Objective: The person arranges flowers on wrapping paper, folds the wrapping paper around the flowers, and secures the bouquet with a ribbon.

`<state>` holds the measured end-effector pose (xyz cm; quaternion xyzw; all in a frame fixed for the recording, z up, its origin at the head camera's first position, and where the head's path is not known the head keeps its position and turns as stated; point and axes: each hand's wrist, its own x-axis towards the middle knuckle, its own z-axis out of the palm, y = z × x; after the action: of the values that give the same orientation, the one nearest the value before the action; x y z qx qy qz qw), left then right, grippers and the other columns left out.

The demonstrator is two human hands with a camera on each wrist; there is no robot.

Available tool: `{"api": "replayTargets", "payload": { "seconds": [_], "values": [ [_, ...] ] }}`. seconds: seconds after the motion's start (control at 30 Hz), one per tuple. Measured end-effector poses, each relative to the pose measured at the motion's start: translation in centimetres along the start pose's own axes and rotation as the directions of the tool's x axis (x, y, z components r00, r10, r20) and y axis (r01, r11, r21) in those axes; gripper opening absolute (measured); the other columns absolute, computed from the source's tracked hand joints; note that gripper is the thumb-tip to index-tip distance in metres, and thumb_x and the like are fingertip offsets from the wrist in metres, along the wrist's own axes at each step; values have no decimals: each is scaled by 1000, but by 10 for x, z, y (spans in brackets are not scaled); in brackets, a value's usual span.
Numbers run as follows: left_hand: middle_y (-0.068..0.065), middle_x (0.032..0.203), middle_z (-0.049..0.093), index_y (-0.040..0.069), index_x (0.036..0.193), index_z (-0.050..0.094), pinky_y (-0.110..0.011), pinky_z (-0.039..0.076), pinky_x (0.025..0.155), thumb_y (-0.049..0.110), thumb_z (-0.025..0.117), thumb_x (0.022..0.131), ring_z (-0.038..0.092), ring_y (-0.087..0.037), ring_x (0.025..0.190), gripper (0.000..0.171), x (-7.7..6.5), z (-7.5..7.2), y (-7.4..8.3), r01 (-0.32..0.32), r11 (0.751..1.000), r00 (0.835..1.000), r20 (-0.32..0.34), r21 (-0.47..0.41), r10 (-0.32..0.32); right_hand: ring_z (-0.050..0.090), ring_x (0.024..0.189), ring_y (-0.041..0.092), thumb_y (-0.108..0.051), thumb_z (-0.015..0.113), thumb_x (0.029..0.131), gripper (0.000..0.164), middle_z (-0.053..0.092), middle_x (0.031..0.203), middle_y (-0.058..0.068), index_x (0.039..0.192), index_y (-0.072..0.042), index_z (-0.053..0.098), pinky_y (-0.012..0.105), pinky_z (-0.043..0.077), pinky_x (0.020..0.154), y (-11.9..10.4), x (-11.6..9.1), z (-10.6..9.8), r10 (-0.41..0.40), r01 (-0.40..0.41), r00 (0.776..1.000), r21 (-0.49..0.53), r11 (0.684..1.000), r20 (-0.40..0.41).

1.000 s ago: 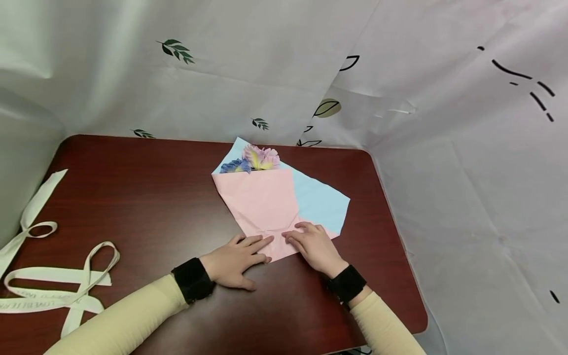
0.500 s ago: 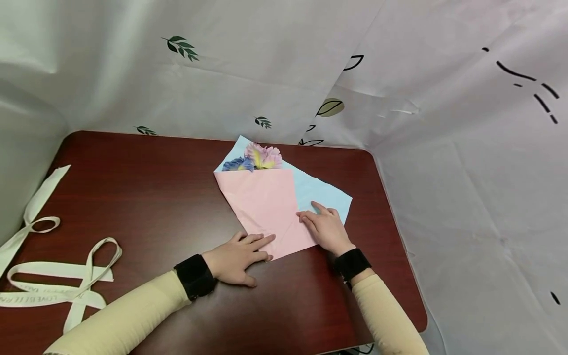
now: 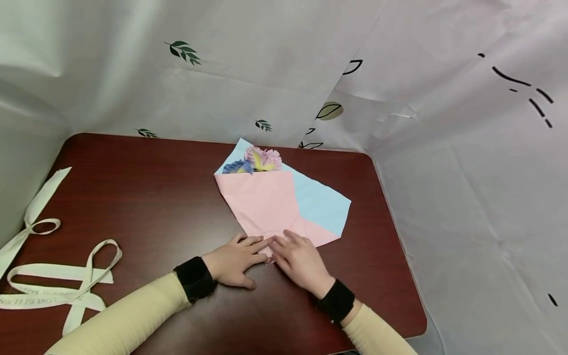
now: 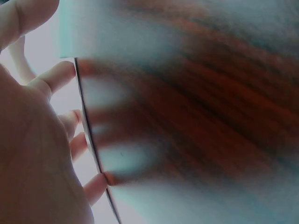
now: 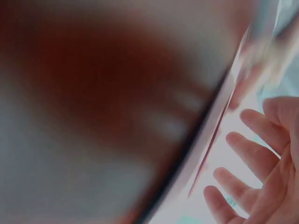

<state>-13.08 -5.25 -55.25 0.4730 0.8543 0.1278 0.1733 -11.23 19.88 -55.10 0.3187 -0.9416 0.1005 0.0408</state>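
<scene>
A flower bouquet in wrapping paper lies on the dark red table. Its pink paper [image 3: 262,197] folds across the front, and a light blue sheet [image 3: 321,204] spreads out to the right. A pink-and-yellow flower [image 3: 264,159] and a blue flower [image 3: 237,166] show above the fold; their stems are hidden. My left hand [image 3: 237,261] presses the narrow lower end of the paper with spread, straight fingers. Beside it, my right hand [image 3: 301,261] reaches over the same end, fingertips right by the left ones. In the right wrist view, the right fingers [image 5: 252,151] look extended and apart.
White ribbon with printed lettering [image 3: 49,298] lies looped at the left of the table [image 3: 146,192], and another white ribbon [image 3: 42,199] lies behind it at the left edge. Pale patterned sheeting [image 3: 248,59] hangs behind and to the right.
My right hand went right onto the lower right part of the paper, then came back left, close to the left fingertips. The left hand stayed in place.
</scene>
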Motion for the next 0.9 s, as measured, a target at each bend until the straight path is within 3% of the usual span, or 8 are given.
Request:
{"api": "replayTargets", "payload": {
  "seconds": [0.13,0.43,0.63,0.9],
  "values": [
    [-4,169,15,31,152,47,-55,26,112,56,68,87,22,-26,153,73,-1,-2,-2,-9,1000,1000,-3,-12,9,50,137,34,-37,61,102,31,63,139,6,127,-23,73,53,47,101,-17,-11,5,0,0,1000,5,1000,11],
    [-2,170,13,38,152,45,-53,21,119,56,69,85,16,-22,155,73,-10,1,-14,-54,998,999,-2,-34,54,48,136,46,-45,56,103,33,61,141,2,131,-34,69,63,34,110,-16,-10,4,0,7,993,-61,998,114],
    [-7,169,15,36,149,50,-57,21,118,53,68,88,14,-30,155,66,-12,0,-20,-102,993,994,-42,-53,100,50,133,46,-43,58,103,31,64,137,3,130,-34,71,64,34,109,-17,-6,-3,-18,30,989,-78,996,148],
    [-8,169,17,43,151,44,-66,11,118,54,59,95,13,-33,155,59,-18,-1,-28,-49,998,998,-40,45,51,55,124,35,-44,60,101,27,69,129,-2,125,-40,72,83,25,99,-19,7,-12,-50,89,979,-191,977,196]
  ]
}}
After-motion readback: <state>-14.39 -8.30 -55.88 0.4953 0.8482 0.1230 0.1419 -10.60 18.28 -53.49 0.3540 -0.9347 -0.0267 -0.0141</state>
